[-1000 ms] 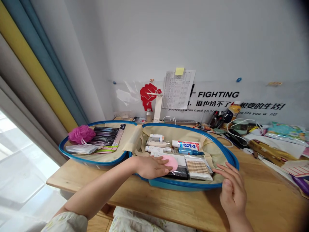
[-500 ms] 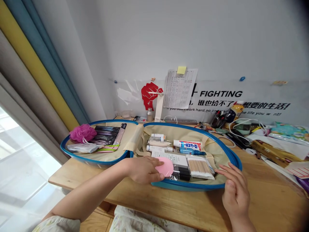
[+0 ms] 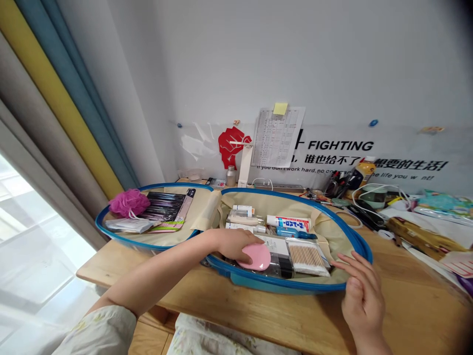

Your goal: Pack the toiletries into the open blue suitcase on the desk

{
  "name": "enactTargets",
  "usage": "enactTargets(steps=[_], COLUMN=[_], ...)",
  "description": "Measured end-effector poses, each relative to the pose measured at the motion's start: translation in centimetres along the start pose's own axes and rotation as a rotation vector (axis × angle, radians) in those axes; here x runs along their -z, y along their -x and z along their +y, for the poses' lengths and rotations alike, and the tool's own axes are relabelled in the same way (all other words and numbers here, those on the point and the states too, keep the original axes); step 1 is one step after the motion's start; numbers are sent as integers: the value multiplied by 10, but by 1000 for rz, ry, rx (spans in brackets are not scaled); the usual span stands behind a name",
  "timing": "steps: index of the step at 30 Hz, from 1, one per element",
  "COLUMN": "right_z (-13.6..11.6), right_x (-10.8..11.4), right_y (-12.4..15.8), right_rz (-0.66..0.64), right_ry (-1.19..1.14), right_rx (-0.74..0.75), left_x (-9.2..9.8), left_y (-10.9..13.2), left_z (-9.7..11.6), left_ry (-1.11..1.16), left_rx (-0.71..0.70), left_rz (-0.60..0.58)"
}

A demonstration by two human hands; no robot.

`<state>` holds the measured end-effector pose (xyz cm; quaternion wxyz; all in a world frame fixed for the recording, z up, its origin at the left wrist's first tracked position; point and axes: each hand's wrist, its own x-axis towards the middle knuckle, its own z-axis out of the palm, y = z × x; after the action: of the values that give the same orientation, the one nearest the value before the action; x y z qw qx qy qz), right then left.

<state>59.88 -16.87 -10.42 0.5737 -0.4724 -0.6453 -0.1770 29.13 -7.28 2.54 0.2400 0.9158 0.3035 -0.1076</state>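
An open case with a blue rim (image 3: pixel 347 227) and beige lining lies on the wooden desk. Over its right half, my left hand (image 3: pixel 236 243) grips a pink oval sponge (image 3: pixel 260 256) at its left edge. The sponge is tilted above a clear bottle with a black cap (image 3: pixel 286 267). My right hand (image 3: pixel 365 296) rests fingers apart across the case's right front rim, holding nothing. Near it lies a pack of cotton swabs (image 3: pixel 306 257). Behind are a toothpaste tube (image 3: pixel 288 223), a blue bottle (image 3: pixel 295 232) and a white box (image 3: pixel 277 244), partly covered.
The case's left half holds a magenta bath puff (image 3: pixel 130 202), a black packaged set (image 3: pixel 164 207) and a white packet (image 3: pixel 129 225). A white lamp (image 3: pixel 245 165) and small bottle (image 3: pixel 230 176) stand behind. Pens, cables and a drink bottle (image 3: pixel 364 172) crowd the right.
My left hand has gone from lying flat over the sponge to gripping its left edge, and the sponge now tilts up. My right hand stays at the rim.
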Motion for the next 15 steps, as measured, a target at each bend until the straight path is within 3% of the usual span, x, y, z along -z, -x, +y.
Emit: enactTargets(steps=[10,12,15], right_z=[0,0,0], right_x=[-1,-1,0], right_y=[0,-1,-2], right_rz=[10,4,-8], right_ry=[5,8,17], right_rx=[-1,7,26], left_x=[-5,-5,1], left_y=[4,10,32], left_z=[1,0,-12], left_ry=[-30,-17,31], left_rx=[28,11,-12], left_rz=[-6,76,325])
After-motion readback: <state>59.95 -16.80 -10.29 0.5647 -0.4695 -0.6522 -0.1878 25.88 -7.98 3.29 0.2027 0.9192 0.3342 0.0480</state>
